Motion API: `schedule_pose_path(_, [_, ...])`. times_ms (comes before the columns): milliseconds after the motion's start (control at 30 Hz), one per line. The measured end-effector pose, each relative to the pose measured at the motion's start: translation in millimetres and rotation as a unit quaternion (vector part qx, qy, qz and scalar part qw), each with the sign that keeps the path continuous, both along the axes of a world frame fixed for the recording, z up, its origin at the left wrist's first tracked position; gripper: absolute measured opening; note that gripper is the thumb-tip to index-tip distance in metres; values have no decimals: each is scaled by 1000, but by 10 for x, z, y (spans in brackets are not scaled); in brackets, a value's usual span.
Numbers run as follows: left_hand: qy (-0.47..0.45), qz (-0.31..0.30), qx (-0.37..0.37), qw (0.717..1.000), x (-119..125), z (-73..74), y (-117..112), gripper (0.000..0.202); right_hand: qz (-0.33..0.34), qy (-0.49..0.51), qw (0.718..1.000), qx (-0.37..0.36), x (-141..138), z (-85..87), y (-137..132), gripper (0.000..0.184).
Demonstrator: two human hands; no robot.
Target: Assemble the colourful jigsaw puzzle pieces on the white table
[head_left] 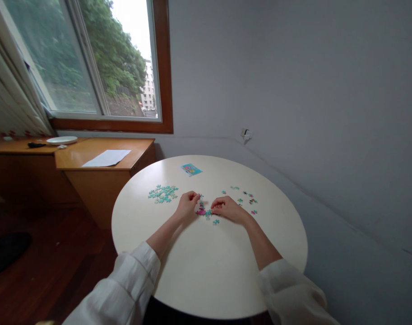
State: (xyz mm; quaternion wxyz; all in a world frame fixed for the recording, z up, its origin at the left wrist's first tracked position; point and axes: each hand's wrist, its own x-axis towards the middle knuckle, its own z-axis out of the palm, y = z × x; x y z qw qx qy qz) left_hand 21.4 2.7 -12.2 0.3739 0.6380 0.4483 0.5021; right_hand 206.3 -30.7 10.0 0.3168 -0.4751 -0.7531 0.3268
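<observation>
On the round white table (209, 271) my left hand (187, 205) rests with its fingers curled, pinching a small puzzle piece at its tip. My right hand (228, 207) lies close beside it, fingers pinched at a small joined cluster of pink and teal puzzle pieces (203, 211) between the two hands. One loose teal piece (215, 221) lies just in front of the cluster. A pile of teal pieces (163, 193) sits to the left of my left hand. Several scattered pieces (248, 198) lie to the right of my right hand.
A small blue picture card (191, 169) lies at the table's far side. A wooden desk (100, 169) with a sheet of paper (106, 158) and a white plate (61, 140) stands at the left under the window. A grey wall runs close behind and to the right.
</observation>
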Motion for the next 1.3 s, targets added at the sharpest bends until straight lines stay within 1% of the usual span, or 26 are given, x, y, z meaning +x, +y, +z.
schedule_pose_path(133, [-2, 4, -2, 1000, 5, -15, 8, 32, 50, -40, 998, -22, 91, 10, -25, 16])
schedule_pose_path(233, [-2, 5, -1, 1000, 5, -10, 2, 32, 95, -47, 994, -37, 167, -36, -1, 24])
schedule_pose_path(300, [0, 3, -3, 1000, 1, 2, -8, 31, 106, -49, 992, -45, 205, -70, 17, 26])
schedule_pose_path(400, [3, 2, -6, 1000, -7, 25, -26, 30, 97, -50, 993, -39, 230, -96, 31, 26])
schedule_pose_path(533, [1, 7, -9, 1000, -7, 38, -36, 31, 86, -70, 993, -41, 215, -87, 28, 26])
schedule_pose_path(700, [-2, 9, -11, 1000, 3, 29, -27, 32, 46, -105, 993, -34, 196, -63, 16, 18])
schedule_pose_path(833, [0, 8, -11, 1000, -3, 27, -28, 32, 35, -126, 991, -29, 190, -50, 13, 16])
schedule_pose_path(1067, [-4, 11, -13, 1000, -6, 25, -23, 31, 40, -98, 994, -26, 197, -81, 25, 17])
schedule_pose_path(1300, [-7, 12, -21, 1000, -5, 58, -37, 31, 39, -61, 997, -38, 196, -90, 15, 17])
